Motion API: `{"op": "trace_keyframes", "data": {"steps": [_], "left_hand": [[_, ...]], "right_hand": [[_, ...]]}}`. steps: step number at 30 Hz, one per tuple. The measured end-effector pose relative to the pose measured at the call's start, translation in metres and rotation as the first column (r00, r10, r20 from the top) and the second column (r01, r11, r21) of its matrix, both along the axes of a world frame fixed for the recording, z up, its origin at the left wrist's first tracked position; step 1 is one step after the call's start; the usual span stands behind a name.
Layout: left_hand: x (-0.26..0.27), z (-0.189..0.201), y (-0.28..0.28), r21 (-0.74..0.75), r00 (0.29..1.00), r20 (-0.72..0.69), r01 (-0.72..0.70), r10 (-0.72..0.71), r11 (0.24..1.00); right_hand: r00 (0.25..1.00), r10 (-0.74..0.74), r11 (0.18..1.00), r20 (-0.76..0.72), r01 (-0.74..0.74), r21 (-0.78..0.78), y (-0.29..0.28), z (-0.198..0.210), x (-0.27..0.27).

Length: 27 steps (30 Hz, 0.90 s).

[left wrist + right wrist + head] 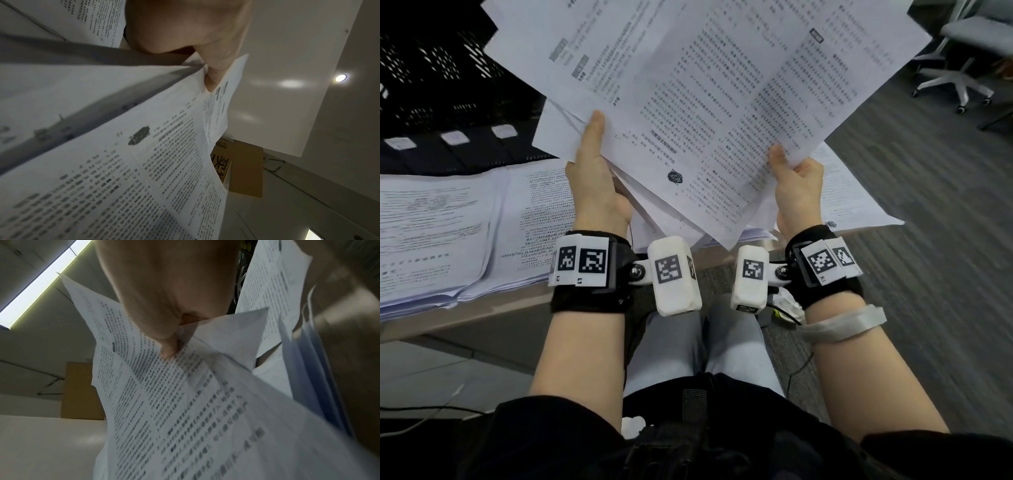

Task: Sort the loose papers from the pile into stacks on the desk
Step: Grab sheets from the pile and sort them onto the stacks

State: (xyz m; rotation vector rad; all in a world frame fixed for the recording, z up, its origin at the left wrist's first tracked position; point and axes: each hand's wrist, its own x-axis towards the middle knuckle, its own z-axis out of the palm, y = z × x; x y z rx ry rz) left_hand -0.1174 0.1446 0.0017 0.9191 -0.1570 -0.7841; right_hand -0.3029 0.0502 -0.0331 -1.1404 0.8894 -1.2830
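Note:
Both hands hold up a fanned bundle of printed white papers (709, 102) above the desk edge. My left hand (594, 171) grips the bundle's lower left, thumb on top and fingers hidden beneath. My right hand (796, 185) pinches the top sheet's lower right corner, thumb on the print. In the left wrist view the thumb (213, 71) presses on the sheets (144, 162). In the right wrist view the thumb (168, 347) pins a printed sheet (174, 402). Two flat stacks of papers (448, 222) lie on the desk at the left.
More loose sheets (852, 198) lie on the desk's right corner under the raised bundle. Black perforated trays with white labels (431, 85) stand at the back left. The desk's front edge (482, 308) runs near my wrists. An office chair base (955, 82) stands on grey carpet at the right.

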Motion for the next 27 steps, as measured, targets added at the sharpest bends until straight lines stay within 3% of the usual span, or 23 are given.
{"op": "trace_keyframes", "data": {"steps": [7,16,22,25,27], "left_hand": [[-0.005,-0.001,-0.002,0.068,0.993,0.057,-0.111,0.108,0.991],[-0.017,0.009,-0.004,-0.033,0.963,0.139,-0.228,0.230,0.973],[-0.020,0.011,-0.006,-0.067,0.948,0.135,-0.282,0.289,0.957],[-0.023,0.013,-0.008,-0.093,0.939,0.119,-0.312,0.321,0.946],[-0.026,0.014,-0.009,-0.106,0.939,0.111,-0.315,0.326,0.943]], "right_hand": [[1.000,-0.008,1.000,-0.027,0.008,0.003,0.000,0.003,-0.001],[0.978,0.018,0.998,-0.209,-0.029,-0.049,0.004,-0.003,-0.006],[0.911,0.137,0.989,-0.389,-0.148,0.001,0.012,-0.007,-0.006],[0.863,0.301,0.953,-0.405,-0.281,0.110,0.016,-0.005,-0.012],[0.851,0.321,0.946,-0.416,-0.307,0.103,0.017,-0.004,-0.016]]}}
